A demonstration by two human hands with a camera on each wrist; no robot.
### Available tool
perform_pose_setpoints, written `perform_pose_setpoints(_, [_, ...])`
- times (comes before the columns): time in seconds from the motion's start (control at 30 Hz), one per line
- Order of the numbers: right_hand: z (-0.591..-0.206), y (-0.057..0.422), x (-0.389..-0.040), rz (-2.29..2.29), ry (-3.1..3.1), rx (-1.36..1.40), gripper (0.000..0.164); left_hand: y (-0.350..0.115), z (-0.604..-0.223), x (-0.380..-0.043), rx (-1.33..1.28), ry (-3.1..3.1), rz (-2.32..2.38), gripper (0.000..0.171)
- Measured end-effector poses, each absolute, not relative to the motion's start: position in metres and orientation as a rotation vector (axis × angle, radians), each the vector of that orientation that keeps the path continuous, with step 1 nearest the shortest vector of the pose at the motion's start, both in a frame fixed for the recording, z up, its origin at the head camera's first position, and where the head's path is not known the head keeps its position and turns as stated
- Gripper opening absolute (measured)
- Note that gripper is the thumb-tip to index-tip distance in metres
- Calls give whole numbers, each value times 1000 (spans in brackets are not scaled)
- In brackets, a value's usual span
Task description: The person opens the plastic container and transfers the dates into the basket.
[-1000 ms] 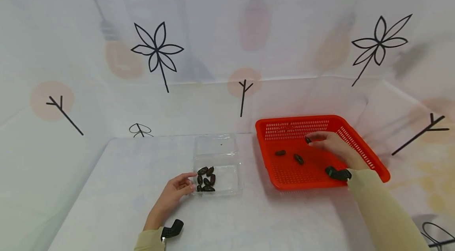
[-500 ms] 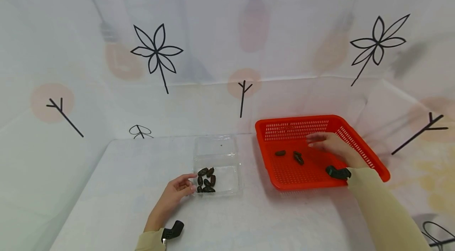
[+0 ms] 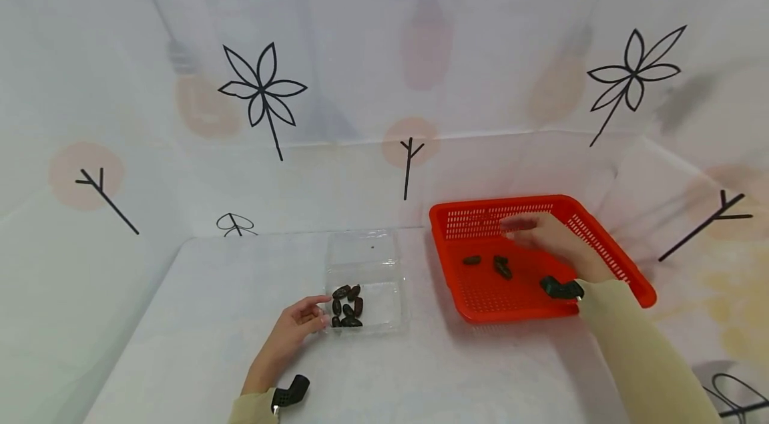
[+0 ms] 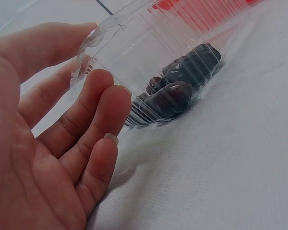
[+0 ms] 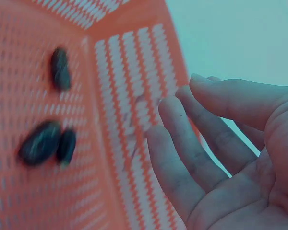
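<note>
In the head view my left hand point(image 3: 292, 329) touches the left edge of a clear plastic box point(image 3: 384, 304) with thumb and index fingertips; its other fingers bend loosely. Inside the box, toward its left side, lie several dark, glossy, oblong fruits point(image 4: 170, 98) that look like dates. My right hand point(image 3: 555, 244) hovers over the red basket point(image 3: 480, 314), fingers apart and relaxed, holding nothing. On the basket floor lie three more date-like fruits: one point(image 5: 60, 68) apart, and a larger one point(image 5: 40, 143) beside a smaller one point(image 5: 67, 146).
The box's transparent lid point(image 3: 362, 247) is folded back flat behind it. A white cloth point(image 3: 198, 344) covers the table, and a patterned cloth point(image 3: 336, 77) hangs behind. The basket has raised, slotted walls and stands right of the box. Each wrist wears a small dark device.
My right hand has let go of a date-like fruit, which now lies beside another in the basket. The hand has since moved left and slightly up. The left hand keeps its place.
</note>
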State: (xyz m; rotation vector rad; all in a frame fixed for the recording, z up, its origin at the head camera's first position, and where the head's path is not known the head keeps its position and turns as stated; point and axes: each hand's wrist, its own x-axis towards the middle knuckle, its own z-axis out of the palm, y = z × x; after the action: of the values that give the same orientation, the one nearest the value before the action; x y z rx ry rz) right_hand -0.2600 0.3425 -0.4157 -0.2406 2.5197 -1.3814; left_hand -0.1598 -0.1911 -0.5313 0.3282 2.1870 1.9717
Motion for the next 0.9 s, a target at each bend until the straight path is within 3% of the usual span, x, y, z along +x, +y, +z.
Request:
perform_pose_setpoints(0.4, [-385, 263, -253, -1302, 2529, -347, 36, -191, -533, -160, 332, 2228, 1933, 43])
perform_pose_setpoints(0.9, [-392, 154, -252, -1352, 2340, -647, 25, -191, -533, -160, 322, 2204, 1927, 45])
